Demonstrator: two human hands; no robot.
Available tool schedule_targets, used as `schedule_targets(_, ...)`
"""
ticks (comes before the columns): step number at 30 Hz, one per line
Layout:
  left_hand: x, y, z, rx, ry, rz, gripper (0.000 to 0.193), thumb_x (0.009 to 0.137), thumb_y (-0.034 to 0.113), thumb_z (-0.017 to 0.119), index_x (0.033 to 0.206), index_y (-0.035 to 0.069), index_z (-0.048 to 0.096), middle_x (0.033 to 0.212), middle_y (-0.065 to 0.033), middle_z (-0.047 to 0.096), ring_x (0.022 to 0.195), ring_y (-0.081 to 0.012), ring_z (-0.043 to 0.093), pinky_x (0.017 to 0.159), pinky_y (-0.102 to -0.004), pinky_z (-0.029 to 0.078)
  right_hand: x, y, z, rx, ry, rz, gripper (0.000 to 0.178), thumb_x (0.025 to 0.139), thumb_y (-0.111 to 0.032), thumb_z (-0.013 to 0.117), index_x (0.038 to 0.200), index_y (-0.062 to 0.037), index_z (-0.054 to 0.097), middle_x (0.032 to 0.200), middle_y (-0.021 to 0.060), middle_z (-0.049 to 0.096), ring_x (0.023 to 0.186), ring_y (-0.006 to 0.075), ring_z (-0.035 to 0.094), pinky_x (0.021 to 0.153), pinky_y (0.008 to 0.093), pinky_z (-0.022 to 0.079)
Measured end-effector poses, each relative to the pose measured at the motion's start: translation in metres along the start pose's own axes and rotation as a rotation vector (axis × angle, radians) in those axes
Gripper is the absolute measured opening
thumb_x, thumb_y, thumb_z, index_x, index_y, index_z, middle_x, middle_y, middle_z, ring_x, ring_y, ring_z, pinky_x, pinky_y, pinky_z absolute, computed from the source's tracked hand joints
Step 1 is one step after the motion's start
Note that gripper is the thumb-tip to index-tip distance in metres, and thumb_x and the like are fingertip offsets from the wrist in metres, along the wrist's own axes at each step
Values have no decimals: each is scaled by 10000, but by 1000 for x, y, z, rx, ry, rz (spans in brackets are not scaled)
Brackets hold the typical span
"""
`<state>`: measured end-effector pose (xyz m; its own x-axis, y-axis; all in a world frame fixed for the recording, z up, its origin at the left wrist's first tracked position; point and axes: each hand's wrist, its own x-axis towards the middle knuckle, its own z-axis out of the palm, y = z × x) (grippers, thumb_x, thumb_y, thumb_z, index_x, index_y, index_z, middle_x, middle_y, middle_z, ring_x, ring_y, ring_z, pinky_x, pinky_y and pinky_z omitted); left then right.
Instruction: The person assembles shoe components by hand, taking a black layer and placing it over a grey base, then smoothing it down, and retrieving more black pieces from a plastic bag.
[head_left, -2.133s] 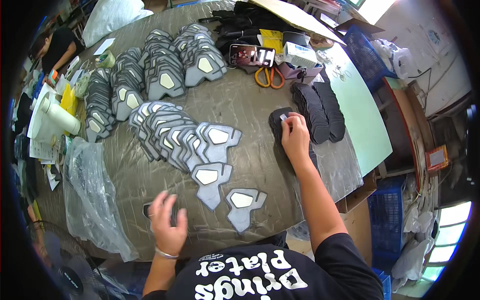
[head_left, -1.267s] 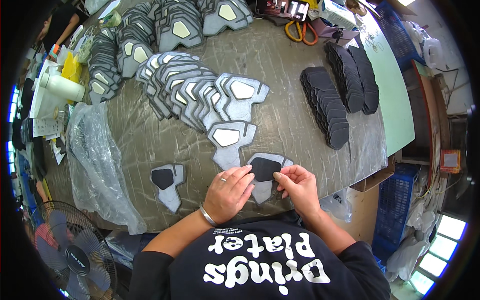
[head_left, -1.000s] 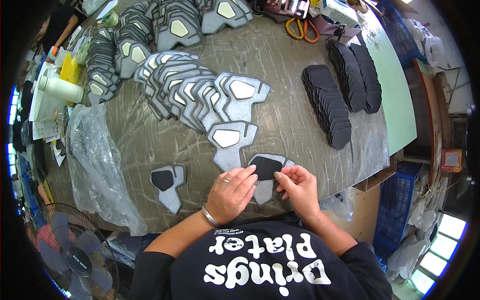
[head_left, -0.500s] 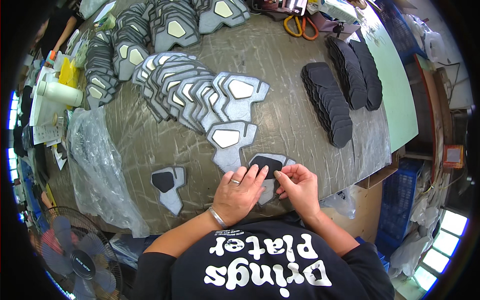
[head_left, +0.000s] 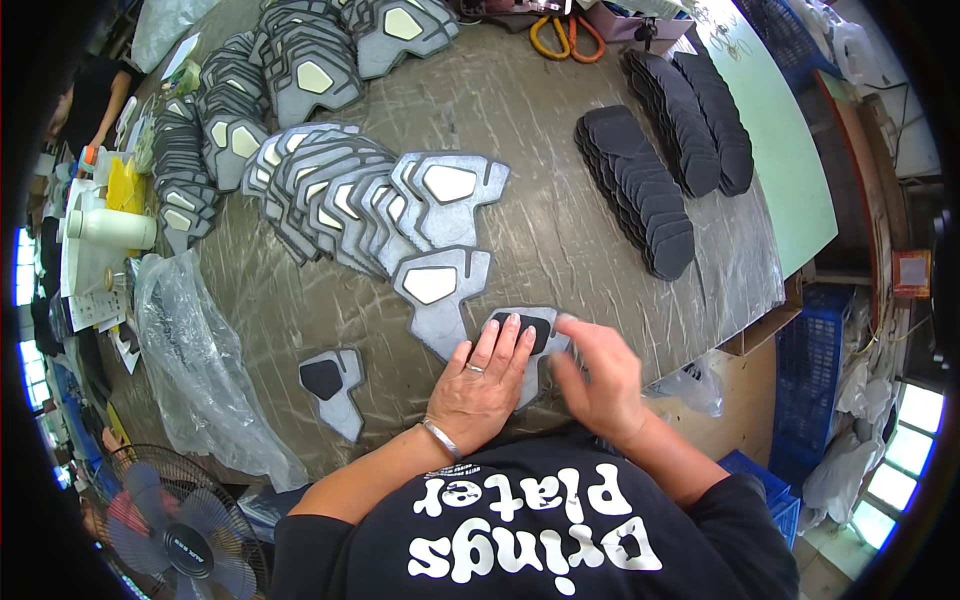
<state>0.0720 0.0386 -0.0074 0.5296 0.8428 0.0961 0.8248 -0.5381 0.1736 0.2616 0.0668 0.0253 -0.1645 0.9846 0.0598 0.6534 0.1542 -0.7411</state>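
Observation:
My left hand (head_left: 480,388) lies flat with its fingers stretched over a black pad (head_left: 540,329). That pad sits on the upper part of a grey, dark-edged cut piece (head_left: 529,384), partly hidden by my fingers. Just right of the piece, my right hand (head_left: 608,385) is slightly smeared by motion; its thumb and forefinger are apart, with nothing seen between them. A like grey piece (head_left: 341,412) with a black pad (head_left: 321,379) lies to the left. Beyond my left hand is a grey piece (head_left: 440,320) with a white patch (head_left: 434,284).
An overlapping row of grey pieces (head_left: 345,200) spreads behind, with more stacks (head_left: 310,70) at the far left. Stacks of black pads (head_left: 640,190) lie at right. Scissors (head_left: 567,42) are at the back. Clear plastic (head_left: 205,360) drapes the left edge near a fan (head_left: 180,530).
My right hand has drawn slightly right, its thumb and forefinger parting from the pad's edge. My left hand has flattened further over the pad. The whole view has shifted slightly.

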Motion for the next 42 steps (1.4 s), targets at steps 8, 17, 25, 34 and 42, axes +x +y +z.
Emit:
schedule_targets(8,-9,-3,-4,-216,-138,-25,716,888,399,588,1454,5,395,1552,-144,331,1441,-280,297,1158,-426,246,-13,14,13,-339,-457,-308,911,841,-626,559,1492,-37,314,1563,163,296,1448,283,289,1176,460,203)
schedule_targets(17,-12,-5,-11,-187,-103,-4,726,866,432,617,1411,-13,440,1524,-183,365,1413,-313,346,1140,-444,284,-12,14,-6,-565,-543,-359,843,836,-631,562,1474,-110,384,1565,80,316,1443,251,295,1169,532,179)
schedule_targets(25,-12,5,-4,-154,8,-64,671,829,405,642,1339,-10,508,1498,-176,403,1381,-303,388,1116,-437,294,23,10,-6,-318,-261,-313,554,815,-307,736,1268,-51,544,1297,114,522,1222,289,493,1090,512,308)
schedule_targets(34,-33,-4,-5,-496,409,-314,782,808,319,759,1414,-18,399,1457,-202,426,1321,-348,427,1072,-446,340,33,-10,4,222,-467,-87,419,803,-100,751,1165,-15,558,1048,161,638,949,280,659,800,372,528)
schedule_targets(42,-46,-3,-10,-315,258,-375,791,809,401,742,1410,-2,423,1330,-135,516,1225,-293,466,1017,-413,365,5,-21,10,-214,-430,-160,412,731,-201,820,1036,-31,602,1024,142,632,913,333,643,779,389,514)
